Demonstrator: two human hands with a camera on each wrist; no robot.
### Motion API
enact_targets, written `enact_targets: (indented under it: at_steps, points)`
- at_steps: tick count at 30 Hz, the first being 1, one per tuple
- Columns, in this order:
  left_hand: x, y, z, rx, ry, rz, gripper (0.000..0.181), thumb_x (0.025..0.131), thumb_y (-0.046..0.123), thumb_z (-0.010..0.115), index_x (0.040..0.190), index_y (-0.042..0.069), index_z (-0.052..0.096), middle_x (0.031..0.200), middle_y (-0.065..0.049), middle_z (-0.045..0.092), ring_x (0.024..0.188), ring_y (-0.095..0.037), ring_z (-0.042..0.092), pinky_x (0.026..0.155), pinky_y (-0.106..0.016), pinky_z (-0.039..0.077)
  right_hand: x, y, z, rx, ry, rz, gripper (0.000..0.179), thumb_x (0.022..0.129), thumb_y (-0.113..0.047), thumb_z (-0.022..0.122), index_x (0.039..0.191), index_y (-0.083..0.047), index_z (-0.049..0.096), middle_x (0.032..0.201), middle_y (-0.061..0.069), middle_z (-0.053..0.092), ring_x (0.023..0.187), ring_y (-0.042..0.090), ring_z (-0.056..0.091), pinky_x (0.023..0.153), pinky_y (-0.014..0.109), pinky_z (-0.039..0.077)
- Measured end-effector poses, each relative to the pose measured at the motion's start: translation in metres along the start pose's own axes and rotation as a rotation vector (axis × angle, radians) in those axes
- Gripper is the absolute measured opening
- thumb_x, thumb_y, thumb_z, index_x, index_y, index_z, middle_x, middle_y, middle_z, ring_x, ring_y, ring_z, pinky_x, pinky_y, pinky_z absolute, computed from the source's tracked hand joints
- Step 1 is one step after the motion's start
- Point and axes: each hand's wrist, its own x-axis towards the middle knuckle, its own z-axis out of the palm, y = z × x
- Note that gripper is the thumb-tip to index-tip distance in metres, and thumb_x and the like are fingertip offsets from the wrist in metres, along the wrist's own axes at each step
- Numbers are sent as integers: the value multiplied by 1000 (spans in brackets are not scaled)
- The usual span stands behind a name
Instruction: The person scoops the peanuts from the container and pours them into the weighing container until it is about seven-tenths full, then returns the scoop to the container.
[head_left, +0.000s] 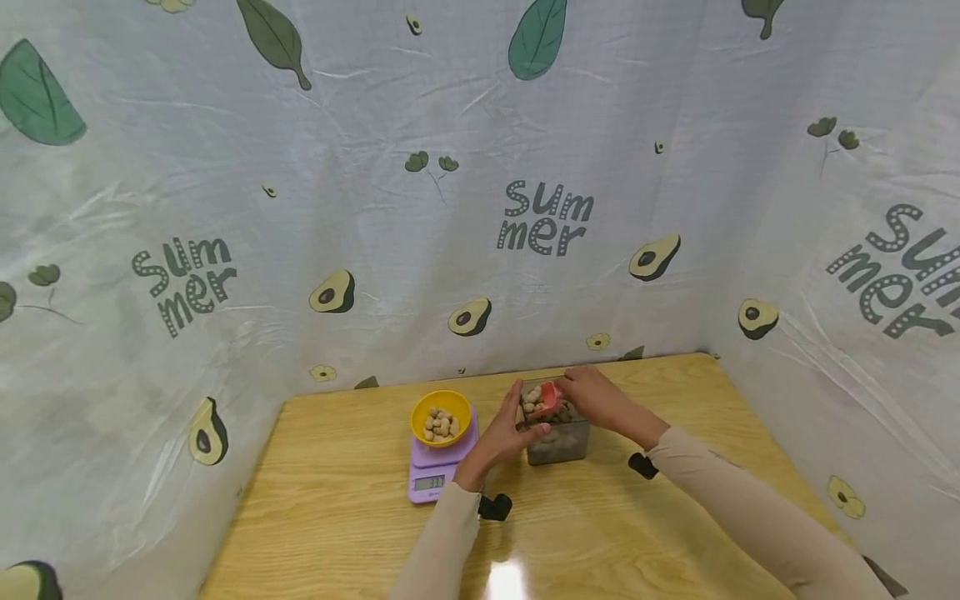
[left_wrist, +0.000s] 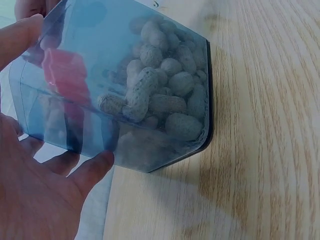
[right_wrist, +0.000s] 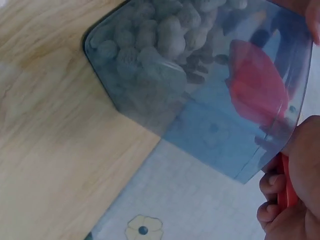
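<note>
A clear, grey-tinted plastic container (head_left: 558,447) with unshelled peanuts (left_wrist: 170,95) in its lower part stands on the wooden table. My left hand (head_left: 501,435) grips its left side, thumb at the near wall and fingers spread along the side near the rim. Over the far right edge, my right hand (head_left: 596,398) reaches to the container's mouth. In the right wrist view that hand's fingers curl round the handle of a red scoop (right_wrist: 257,85). The scoop's bowl (head_left: 550,400) is inside the container, above most of the peanuts.
Left of the container, a yellow bowl (head_left: 417,420) holding several peanuts sits on a purple kitchen scale (head_left: 422,493) with a lit display. A white printed sheet (head_left: 420,250) hangs behind the table (head_left: 337,500) and along both sides.
</note>
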Motion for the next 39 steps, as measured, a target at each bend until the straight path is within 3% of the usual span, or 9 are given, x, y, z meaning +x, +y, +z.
enact_targets:
  at_steps: [6, 17, 21, 26, 34, 39]
  points:
    - [-1, 0, 1, -1, 9, -8, 110, 81, 75, 58, 160, 23, 0, 168, -4, 1, 152, -35, 18, 119, -57, 26, -8, 6, -6, 126, 5, 104, 19, 94, -16, 65, 111, -8, 70, 97, 7, 69, 88, 25, 66, 83, 46, 53]
    - [-1, 0, 2, 0, 0, -13, 107, 82, 73, 59, 160, 28, 0, 168, -4, 2, 151, -37, 19, 118, -59, 26, -29, 15, -2, 237, 52, 179, 23, 99, -17, 57, 116, -4, 66, 103, 10, 67, 96, 28, 63, 89, 49, 50]
    - [-1, 1, 2, 17, 5, -13, 109, 82, 73, 59, 160, 24, 1, 168, -4, 3, 151, -37, 21, 117, -59, 27, -37, 18, 0, 281, 89, 189, 22, 98, -14, 58, 116, -3, 66, 100, 9, 67, 91, 27, 62, 83, 49, 50]
    - [-2, 2, 1, 19, 3, -27, 106, 83, 69, 61, 160, 27, 1, 168, -3, 4, 150, -37, 22, 117, -59, 27, -43, 20, -1, 306, 121, 182, 20, 97, -14, 59, 114, -4, 67, 94, 7, 66, 86, 24, 62, 79, 46, 50]
    - [-1, 4, 1, 35, 2, -40, 108, 83, 69, 61, 160, 25, 0, 168, -4, 3, 150, -38, 23, 117, -59, 27, -48, 21, -9, 290, 120, 171, 21, 97, -12, 59, 115, -4, 66, 95, 8, 66, 85, 25, 62, 77, 47, 51]
    - [-4, 4, -3, 42, 11, -34, 116, 77, 81, 56, 160, 25, -3, 167, -8, 6, 147, -39, 30, 116, -56, 31, -46, 22, -19, 244, 151, 130, 20, 95, -10, 61, 114, -3, 65, 97, 10, 68, 87, 28, 64, 77, 47, 53]
